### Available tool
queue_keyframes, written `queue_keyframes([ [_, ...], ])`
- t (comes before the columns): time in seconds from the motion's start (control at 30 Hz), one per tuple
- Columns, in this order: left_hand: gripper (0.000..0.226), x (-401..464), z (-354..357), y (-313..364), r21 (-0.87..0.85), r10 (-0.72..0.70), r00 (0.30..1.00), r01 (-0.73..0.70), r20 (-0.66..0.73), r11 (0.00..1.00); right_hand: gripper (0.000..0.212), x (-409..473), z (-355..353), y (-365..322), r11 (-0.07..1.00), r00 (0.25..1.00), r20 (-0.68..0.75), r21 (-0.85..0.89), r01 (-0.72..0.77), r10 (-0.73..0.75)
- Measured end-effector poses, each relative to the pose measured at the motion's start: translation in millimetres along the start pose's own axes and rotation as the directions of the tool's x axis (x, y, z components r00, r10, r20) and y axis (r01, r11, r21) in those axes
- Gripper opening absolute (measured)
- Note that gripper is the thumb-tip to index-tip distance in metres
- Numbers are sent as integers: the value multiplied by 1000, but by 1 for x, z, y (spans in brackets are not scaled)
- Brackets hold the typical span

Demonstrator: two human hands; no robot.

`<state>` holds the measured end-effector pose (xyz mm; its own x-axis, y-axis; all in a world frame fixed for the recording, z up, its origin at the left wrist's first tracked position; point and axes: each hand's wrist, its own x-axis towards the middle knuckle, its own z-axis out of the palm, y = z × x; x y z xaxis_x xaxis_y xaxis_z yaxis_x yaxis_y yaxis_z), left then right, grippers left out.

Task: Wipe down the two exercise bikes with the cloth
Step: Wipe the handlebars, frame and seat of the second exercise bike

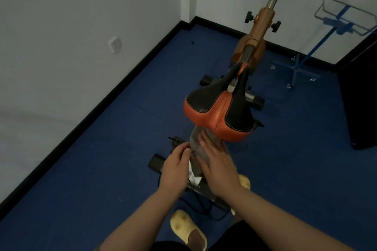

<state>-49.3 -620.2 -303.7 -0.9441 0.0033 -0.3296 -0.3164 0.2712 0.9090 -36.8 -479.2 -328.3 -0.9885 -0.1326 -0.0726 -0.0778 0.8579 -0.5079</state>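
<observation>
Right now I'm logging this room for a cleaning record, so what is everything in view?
exercise bike: one, orange and black, centre, on the floor
saddle: one, black and orange, on the bike
cloth: one, grey, against the post under the saddle
wheeled stand: one, blue, right by the wall
wall socket: one, white, left wall
floor: blue
slippers: two, yellow, on the person's feet
left hand: grips the cloth's left edge
right hand: flat, presses the cloth
</observation>
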Motion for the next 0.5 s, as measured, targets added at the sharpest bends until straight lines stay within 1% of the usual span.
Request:
queue_keyframes([
  [0.03, 24, 0, 0, 1, 9, 1, 1000, -1, 0, 1000, 54, 11, -3, -1, 998, 999, 13, -48, -39, 39],
  [0.07, 25, 0, 1, 1, 12, -1, 1000, 1, -4, 1000, 49, 25, -7, -5, 993, 994, 10, -44, -110, 110],
  [0.13, 25, 1, 3, 3, 16, -3, 1000, 3, -10, 1000, 37, 43, -11, -19, 969, 969, -33, 57, -242, 244],
  [0.17, 25, 1, 4, 4, 16, -4, 1000, 4, -9, 1000, 36, 43, -10, -26, 971, 970, -65, 55, -231, 234],
  [0.2, 24, 1, 4, 4, 11, -6, 1000, 6, -11, 1000, 40, 36, -6, -29, 987, 984, -69, 12, -161, 161],
  [0.27, 21, 0, 2, 4, -4, -16, 1000, 16, -11, 1000, 57, 9, 0, -24, 1000, 1000, 17, 2, -18, 18],
  [0.3, 20, 0, 1, 4, -3, -17, 1000, 17, -9, 1000, 62, -4, -4, -17, 1000, 997, 70, 21, 18, -19],
  [0.37, 20, 0, 0, 3, 7, -19, 1000, 19, -3, 1000, 63, -13, -11, 2, 996, 988, 125, 12, 88, -88],
  [0.4, 21, 1, 0, 3, 13, -22, 1000, 22, -3, 1000, 59, -6, -14, 8, 996, 988, 128, 21, 81, -83],
  [0.43, 23, 2, 1, 4, 14, -24, 1000, 24, -8, 1000, 54, 5, -17, 10, 998, 993, 115, 54, 27, -33],
  [0.47, 26, 3, 3, 5, 10, -24, 1000, 24, -18, 1000, 49, 19, -19, 7, 997, 994, 95, 61, -53, 47],
  [0.5, 27, 4, 5, 7, 4, -25, 999, 25, -27, 1000, 43, 33, -20, 2, 993, 991, 71, 20, -115, 113],
])
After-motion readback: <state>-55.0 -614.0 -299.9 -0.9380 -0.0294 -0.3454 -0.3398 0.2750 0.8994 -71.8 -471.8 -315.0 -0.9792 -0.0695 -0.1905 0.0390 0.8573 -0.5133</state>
